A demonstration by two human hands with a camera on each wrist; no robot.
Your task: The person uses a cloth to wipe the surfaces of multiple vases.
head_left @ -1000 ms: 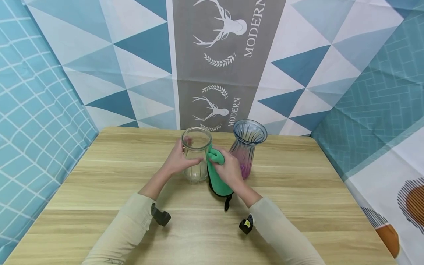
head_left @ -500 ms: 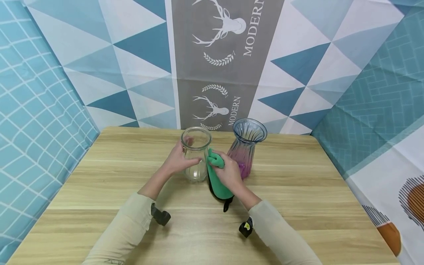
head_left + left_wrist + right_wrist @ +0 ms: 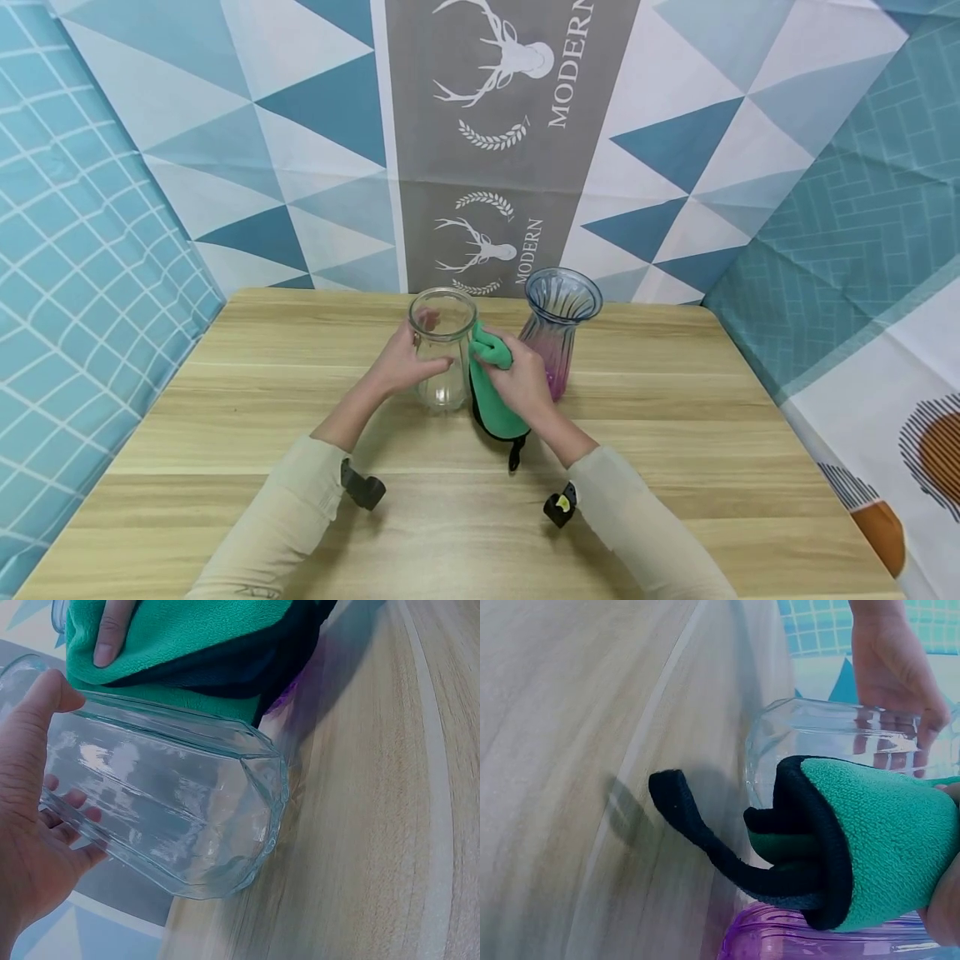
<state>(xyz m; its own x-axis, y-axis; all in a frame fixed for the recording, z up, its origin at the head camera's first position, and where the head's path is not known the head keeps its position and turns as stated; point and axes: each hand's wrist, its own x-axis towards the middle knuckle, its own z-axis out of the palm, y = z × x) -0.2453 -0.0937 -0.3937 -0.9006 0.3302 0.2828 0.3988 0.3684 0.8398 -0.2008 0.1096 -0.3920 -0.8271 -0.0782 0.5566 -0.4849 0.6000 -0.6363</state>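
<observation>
A clear glass vase (image 3: 442, 387) stands upright on the wooden table. My left hand (image 3: 405, 362) grips it round its upper body, thumb on the near side and fingers behind, as the left wrist view also shows through the glass (image 3: 165, 787). In my right hand (image 3: 525, 379) is a bunched green cloth (image 3: 497, 412) with black edging and a black loop (image 3: 720, 855). The cloth lies against the right side of the clear vase. Just behind my right hand stands a second vase (image 3: 558, 333), blue at its flared rim and purple toward the base, partly hidden by that hand.
The wooden table (image 3: 262, 400) reaches forward to a patterned backdrop (image 3: 315, 167). Tiled-pattern curtains hang on the left (image 3: 82, 233) and right (image 3: 832, 225). A small black wrist camera (image 3: 363, 487) sits below the left forearm, another (image 3: 558, 507) by the right.
The right hand with the green cloth shifts slightly down, then back up along the clear vase's side. The left hand and both vases keep their places.
</observation>
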